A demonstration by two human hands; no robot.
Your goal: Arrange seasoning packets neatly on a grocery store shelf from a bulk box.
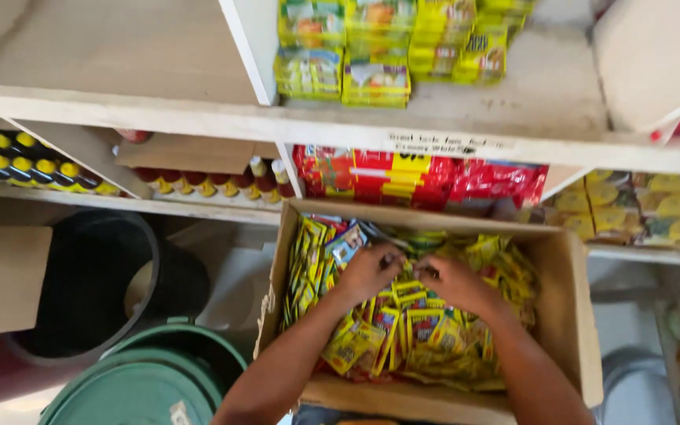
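— Where are the person's hands?

— Both are down in the open cardboard box (572,315) that sits below the shelves. The left hand (367,271) and the right hand (450,282) meet near the middle of the box, on top of the heap of small sachets (403,330), which are mostly yellow with red and green patches.

— Are they holding anything?

— The fingers of both hands are curled and pinched together over the sachets at the spot where the hands meet. They touch the packets, but whether either hand has one firmly pinched cannot be told; it is too blurred.

— How do the sachets lie?

— Loose and piled across the box, with a row standing on edge along its left wall.

— What is behind the box?

— A white shelf (198,118) with a strip of paper label (446,144) stuck to its front edge. Under that edge lie red packets (434,181) with yellow panels. To the right are yellow and green packets (631,208). On the shelf above, stacks of yellow-green packets (379,55) stand in rows.

— And to the left?

— Dark bottles with yellow caps (17,165) lie in one compartment, and red bottles with yellow and white caps (214,185) in the next. Below them stands a black bucket (80,291), with a green lid (143,378) just in front of it and a flat brown carton (1,275) at the left edge.
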